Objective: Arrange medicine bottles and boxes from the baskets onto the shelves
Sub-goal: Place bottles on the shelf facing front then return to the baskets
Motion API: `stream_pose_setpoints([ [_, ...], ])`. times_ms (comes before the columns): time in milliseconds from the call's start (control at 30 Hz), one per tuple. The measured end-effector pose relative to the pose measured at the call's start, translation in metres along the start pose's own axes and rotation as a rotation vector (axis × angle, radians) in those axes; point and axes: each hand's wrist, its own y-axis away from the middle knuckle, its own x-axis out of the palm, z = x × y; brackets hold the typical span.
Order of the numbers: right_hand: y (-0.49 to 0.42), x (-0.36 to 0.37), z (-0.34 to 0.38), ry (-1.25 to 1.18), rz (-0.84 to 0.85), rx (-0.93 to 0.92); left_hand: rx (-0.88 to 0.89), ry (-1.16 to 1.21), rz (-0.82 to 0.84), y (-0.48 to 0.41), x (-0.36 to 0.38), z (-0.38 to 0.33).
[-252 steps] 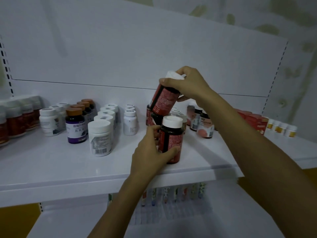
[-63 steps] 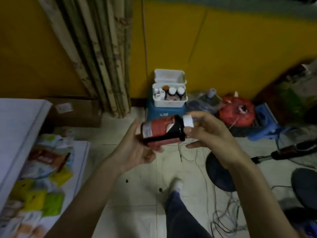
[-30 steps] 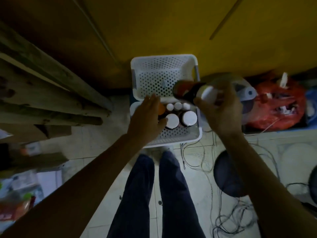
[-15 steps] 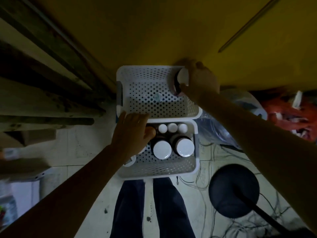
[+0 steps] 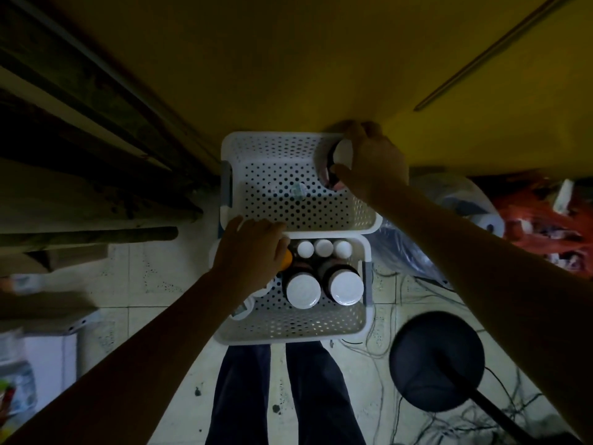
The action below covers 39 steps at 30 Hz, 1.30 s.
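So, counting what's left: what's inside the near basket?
Two large white-capped bottles, three small white caps, one orange cap. The left hand covers the rest of that side.

We can read no words, numbers or brand marks anywhere here. The label on the dark bottle (image 5: 335, 159) held by the right hand (image 5: 372, 165) shows only as a dim reddish patch. A small round sticker (image 5: 297, 190) on the bottom of the far basket (image 5: 256, 146) is too blurred to make out. So is the print on the coloured packaging (image 5: 12, 390) at the lower left edge.
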Motion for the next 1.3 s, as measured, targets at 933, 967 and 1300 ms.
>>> stream_pose_setpoints([
  [933, 0.061, 0.009, 0.010, 0.109, 0.210, 0.086, 0.029, 0.137, -0.027, -0.003, -0.013, -0.003],
  [967, 0.060, 0.008, 0.009, 0.102, 0.216, 0.086, 0.037, 0.154, -0.036, -0.003, -0.015, -0.006],
  [1300, 0.062, 0.002, 0.011, 0.087, 0.198, 0.042, -0.011, 0.145, -0.022, -0.003, -0.019, -0.011],
])
